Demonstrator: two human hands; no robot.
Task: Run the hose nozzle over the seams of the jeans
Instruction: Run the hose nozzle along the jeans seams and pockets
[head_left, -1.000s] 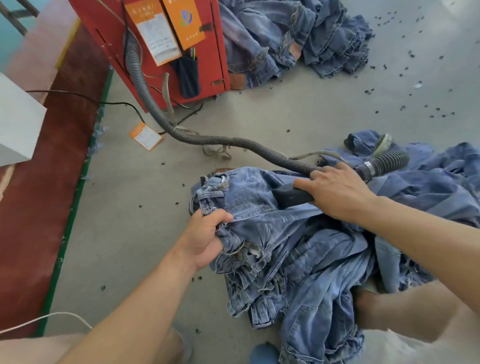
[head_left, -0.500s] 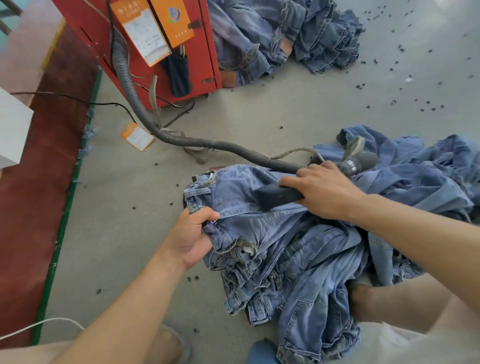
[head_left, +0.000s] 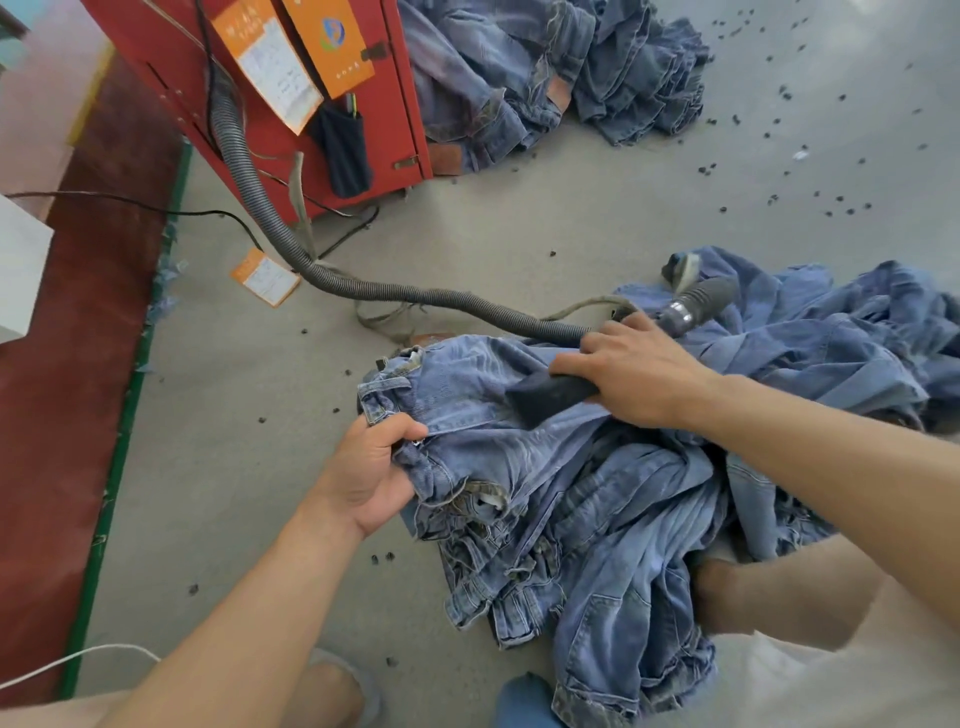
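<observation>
A pair of light blue jeans (head_left: 467, 395) lies on top of a heap of jeans on the floor in front of me. My left hand (head_left: 371, 467) grips the bunched waistband at the jeans' left edge. My right hand (head_left: 636, 376) holds the dark hose nozzle (head_left: 545, 397), whose flat tip presses on the denim just below the waistband. The grey ribbed hose (head_left: 415, 296) runs from behind my right hand across the floor up to a red machine.
The red machine (head_left: 395, 78) stands at the back left with orange cards and a black pouch on it. A second heap of jeans (head_left: 571, 73) lies behind it. More jeans (head_left: 857, 338) spread to the right. Dark scraps dot the grey floor; a red strip borders the left.
The nozzle tip has slid a little to the left along the denim below the waistband. My left hand keeps its grip on the waistband.
</observation>
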